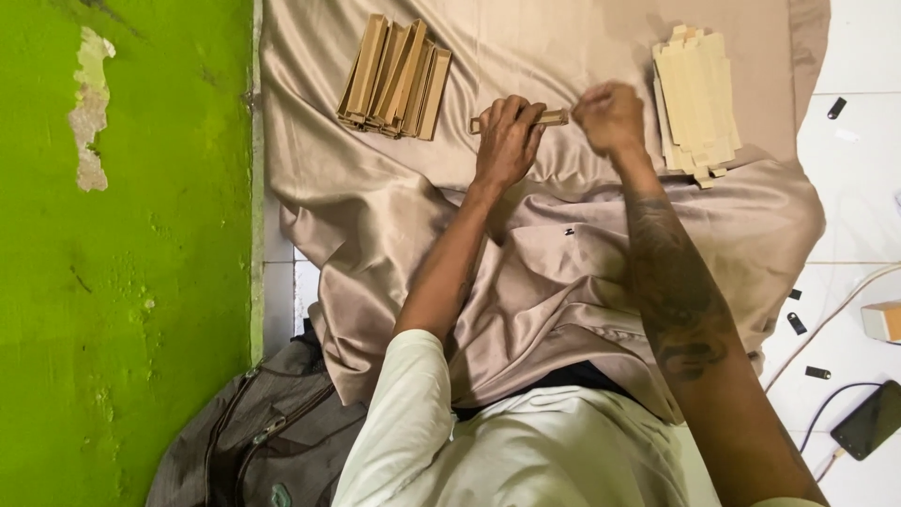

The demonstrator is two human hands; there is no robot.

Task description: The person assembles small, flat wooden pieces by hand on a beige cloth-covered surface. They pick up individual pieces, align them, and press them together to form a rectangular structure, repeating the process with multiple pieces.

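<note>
Wooden strip [554, 117] between both hands, satin cloth [563, 253] beneath

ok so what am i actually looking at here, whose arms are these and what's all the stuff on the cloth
There is no machine here. One camera sits on a person's head and looks down, so the two arms are that person's own. They sit with a shiny tan cloth spread over their lap and the floor ahead. The left hand and right hand hold one small narrow cardboard box between them. To the left lies a row of brown folded boxes; to the right, a stack of pale flat cardboard pieces. A green wall stands at the left, a grey bag lies beside the person, and a phone on a cable rests on the white floor.
</note>
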